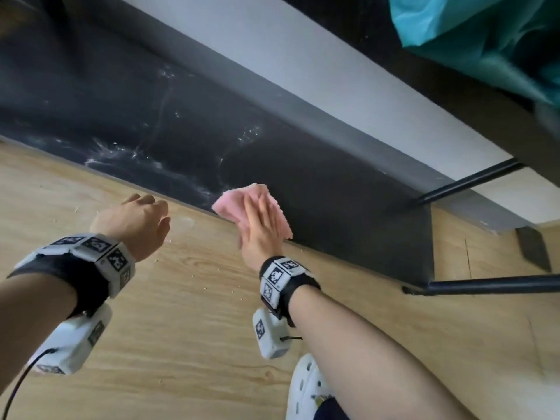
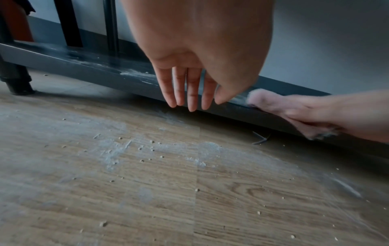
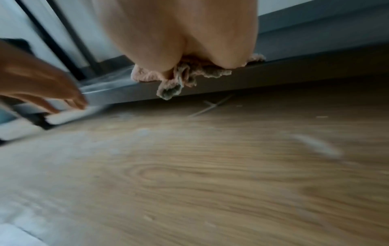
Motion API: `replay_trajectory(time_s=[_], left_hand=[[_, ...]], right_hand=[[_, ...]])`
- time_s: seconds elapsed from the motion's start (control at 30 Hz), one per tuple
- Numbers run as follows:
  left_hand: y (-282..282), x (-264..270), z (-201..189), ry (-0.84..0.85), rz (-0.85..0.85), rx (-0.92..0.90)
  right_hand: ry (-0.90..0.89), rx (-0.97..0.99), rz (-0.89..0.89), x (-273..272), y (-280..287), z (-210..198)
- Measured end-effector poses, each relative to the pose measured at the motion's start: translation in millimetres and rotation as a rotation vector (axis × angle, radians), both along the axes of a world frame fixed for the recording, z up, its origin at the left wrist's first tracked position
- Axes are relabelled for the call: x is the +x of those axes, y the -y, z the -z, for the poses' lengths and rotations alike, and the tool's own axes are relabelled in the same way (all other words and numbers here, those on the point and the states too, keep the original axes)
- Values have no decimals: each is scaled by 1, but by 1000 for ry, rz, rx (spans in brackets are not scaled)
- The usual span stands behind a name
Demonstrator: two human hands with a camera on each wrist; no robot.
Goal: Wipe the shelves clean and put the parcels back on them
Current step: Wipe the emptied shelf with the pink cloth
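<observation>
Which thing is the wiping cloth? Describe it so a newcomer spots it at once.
Find the low dark shelf just above the wooden floor. At its front edge the right hand presses flat on a cloth. It is pink, crumpled and soft, the only pink thing there.

Low dark shelf point(image 1: 303, 165): we see top open leftward, only white dust streaks point(image 1: 127, 153) on it, nothing standing. Our right hand point(image 1: 260, 228) flat on pink cloth point(image 1: 239, 204) at front edge. Upper shelf point(image 1: 454, 86) overhangs at right, teal bag point(image 1: 485, 34) on it. Black frame bars point(image 1: 466, 181) close right end. Our left hand point(image 1: 136, 222) hangs over wood floor point(image 1: 197, 328) just beside shelf front. White shoe point(image 1: 306, 386) near our right forearm.
</observation>
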State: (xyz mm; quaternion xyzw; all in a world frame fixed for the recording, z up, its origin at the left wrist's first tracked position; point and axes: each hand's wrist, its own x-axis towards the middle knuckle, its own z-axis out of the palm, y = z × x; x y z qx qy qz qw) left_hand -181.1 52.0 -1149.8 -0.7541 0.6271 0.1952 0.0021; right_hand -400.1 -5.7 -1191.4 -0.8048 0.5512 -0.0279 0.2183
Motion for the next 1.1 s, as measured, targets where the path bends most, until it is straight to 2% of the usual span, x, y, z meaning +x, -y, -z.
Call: replay_trajectory(time_s=[0.1,0.17,0.27,0.4,0.5,0.57,0.7,0.8,0.93,1.0,1.1], left_hand=[[0,5,1,5,-45,-1],[1,9,2,-8,-69,1],[-1,15,0,-24,-105,-11],[-12,21,-3,-11,-136,23],[-19,22,-1,-11,-117,57],[-15,20,0,-5,-93,73],[-3,9,-2,9,-89,99],[1,-1,-2,41,-137,103],[1,-1,2,-9,-222,79],[-2,2,4,-41,-249,78],[-6,4,5,-37,-270,78]], right_hand=[[37,37,-42,55,14,0],[6,34,-79,69,40,-3],[-49,-23,-98,57,83,-5],[-179,-39,40,-1,127,-8],[-238,-40,19,-32,115,-10],[-236,13,-1,-30,89,-14],[-111,126,-145,21,38,-16],[-64,133,-204,78,31,-9],[-103,23,-256,117,85,-8],[-158,-12,-240,109,124,-12],[-195,-38,-98,71,164,-15]])
